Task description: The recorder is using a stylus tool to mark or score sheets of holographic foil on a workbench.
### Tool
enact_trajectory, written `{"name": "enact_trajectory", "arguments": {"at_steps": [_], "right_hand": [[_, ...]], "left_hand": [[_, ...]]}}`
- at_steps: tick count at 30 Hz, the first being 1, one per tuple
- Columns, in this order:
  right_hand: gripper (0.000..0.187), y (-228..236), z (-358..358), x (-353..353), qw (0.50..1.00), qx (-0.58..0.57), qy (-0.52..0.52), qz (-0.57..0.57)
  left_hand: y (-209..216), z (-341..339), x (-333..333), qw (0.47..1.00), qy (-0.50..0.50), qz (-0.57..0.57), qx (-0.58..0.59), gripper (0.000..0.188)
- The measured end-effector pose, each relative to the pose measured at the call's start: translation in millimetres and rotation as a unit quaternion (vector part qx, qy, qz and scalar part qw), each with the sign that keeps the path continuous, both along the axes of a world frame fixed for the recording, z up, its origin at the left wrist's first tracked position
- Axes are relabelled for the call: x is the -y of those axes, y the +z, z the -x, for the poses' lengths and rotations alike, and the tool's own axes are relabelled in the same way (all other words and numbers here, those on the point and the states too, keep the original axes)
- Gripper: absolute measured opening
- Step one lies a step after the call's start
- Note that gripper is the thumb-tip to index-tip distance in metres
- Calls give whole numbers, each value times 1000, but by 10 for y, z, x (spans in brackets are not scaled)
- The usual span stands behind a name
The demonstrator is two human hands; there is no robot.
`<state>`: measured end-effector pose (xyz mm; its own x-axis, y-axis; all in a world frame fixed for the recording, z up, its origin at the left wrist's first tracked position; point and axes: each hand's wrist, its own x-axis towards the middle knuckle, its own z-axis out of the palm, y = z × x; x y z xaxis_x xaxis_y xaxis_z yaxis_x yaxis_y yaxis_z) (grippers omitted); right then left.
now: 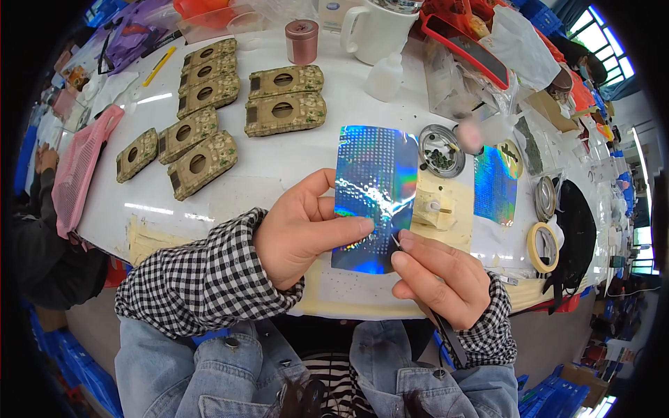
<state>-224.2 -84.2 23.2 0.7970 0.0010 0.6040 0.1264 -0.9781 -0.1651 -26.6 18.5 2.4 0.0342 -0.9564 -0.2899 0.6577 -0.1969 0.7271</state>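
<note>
My left hand [296, 240] is closed on a shiny blue holographic sticker sheet [376, 167], its thumb lying across the front. Rows of small dots cover much of the sheet, and part of it is bare. Black tweezers [451, 340] are pinched in my right hand [446, 279], their fine tip close to the sheet's lower right edge. Whether the tip touches a dot is too small to tell. Ahead and to the left stand several camouflage-patterned toy tank hulls [282, 111], each with a round hole on top.
Right of the sheet lies a round metal dish [442, 157] of small dark green pieces. A second holographic sheet [496, 184], a tape roll [543, 247] and a black cloth bag [575, 230] are farther right. Behind stand a pink tin [302, 43], a white jug [382, 33] and a red-cased phone [465, 49].
</note>
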Motion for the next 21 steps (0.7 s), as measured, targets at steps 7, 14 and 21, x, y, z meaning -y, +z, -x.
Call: {"name": "enact_trajectory", "arguments": {"at_steps": [7,14,21], "right_hand": [[33,-51,-45,46,993,-83,41,-77],[33,-160,-107,1,989,-141,22,-32],[33,-180,-131,-19,984,-175,29,8]], "left_hand": [[-59,-175,127,991,120,45,26,42],[-62,-189,99,990,122,56,39,41],[-78,-171,89,989,120,82,23,43]]}}
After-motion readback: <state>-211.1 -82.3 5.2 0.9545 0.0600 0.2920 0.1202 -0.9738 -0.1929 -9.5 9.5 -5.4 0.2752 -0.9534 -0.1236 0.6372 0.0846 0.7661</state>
